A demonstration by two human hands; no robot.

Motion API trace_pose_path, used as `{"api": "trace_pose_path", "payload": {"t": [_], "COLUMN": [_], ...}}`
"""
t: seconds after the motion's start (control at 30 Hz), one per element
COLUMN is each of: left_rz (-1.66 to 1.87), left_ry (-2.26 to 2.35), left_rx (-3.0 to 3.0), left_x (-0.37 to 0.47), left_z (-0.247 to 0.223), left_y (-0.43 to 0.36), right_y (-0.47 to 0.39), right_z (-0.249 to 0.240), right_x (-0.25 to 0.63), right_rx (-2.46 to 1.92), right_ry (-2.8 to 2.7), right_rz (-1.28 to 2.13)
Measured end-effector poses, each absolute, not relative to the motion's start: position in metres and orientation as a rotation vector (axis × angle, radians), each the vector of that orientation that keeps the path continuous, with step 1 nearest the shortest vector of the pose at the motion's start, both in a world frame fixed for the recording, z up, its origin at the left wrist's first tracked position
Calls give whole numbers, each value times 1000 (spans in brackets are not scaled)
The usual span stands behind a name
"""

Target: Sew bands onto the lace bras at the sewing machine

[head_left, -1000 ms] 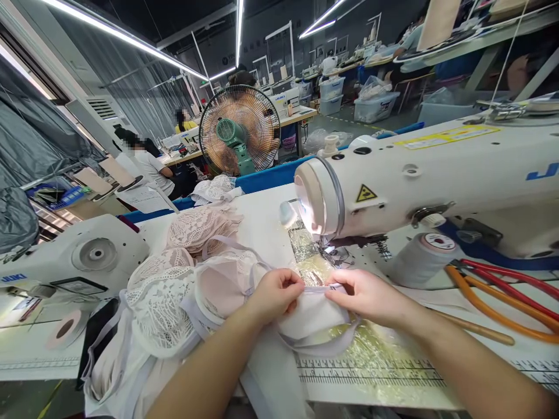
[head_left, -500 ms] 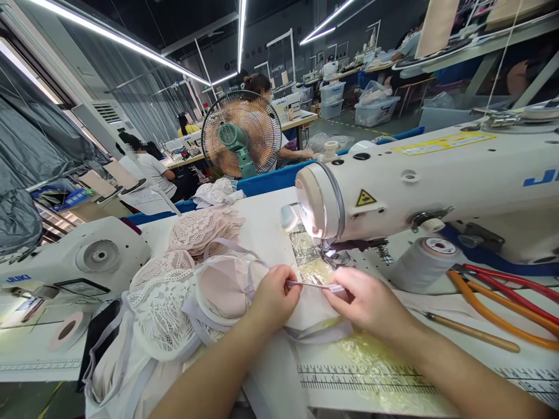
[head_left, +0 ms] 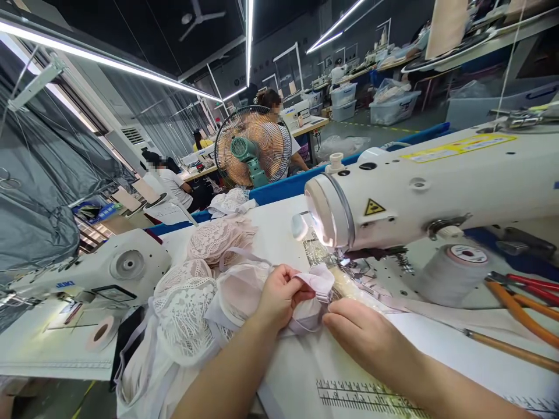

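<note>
treat pale fabric (head_left: 322,280) as likely light, limp; take by edge. pinched in left grip (head_left: 279,297); in right grip (head_left: 370,331), unclear.

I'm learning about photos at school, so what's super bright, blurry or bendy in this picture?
In the head view, the machine lamp glares white and the ceiling lights are bright streaks; also in the head view, the wall lettering is too faint to read, and the right forearm looks stretched, probably by a wide lens.
</note>
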State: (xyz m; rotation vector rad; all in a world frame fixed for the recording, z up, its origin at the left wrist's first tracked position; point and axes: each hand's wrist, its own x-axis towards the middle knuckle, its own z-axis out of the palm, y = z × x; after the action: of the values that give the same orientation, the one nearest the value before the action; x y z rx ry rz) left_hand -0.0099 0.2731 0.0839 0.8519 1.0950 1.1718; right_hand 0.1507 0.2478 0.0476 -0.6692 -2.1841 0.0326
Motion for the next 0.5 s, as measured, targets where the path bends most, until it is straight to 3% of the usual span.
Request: {"api": "trace_pose_path", "payload": {"t": [0.23, 0.5], "left_rz": [1151, 1162], "left_ry": [1049, 973], "left_rx": [936, 876], "left_x": [-12, -12], "left_z": [85, 86], "left_y": [271, 271], "right_y": [256, 262], "right_z": [55, 51], "right_x": [162, 159], "right_rx": [-781, -986], "right_ry": [-1878, -2018], "right_rz": [228, 506]}}
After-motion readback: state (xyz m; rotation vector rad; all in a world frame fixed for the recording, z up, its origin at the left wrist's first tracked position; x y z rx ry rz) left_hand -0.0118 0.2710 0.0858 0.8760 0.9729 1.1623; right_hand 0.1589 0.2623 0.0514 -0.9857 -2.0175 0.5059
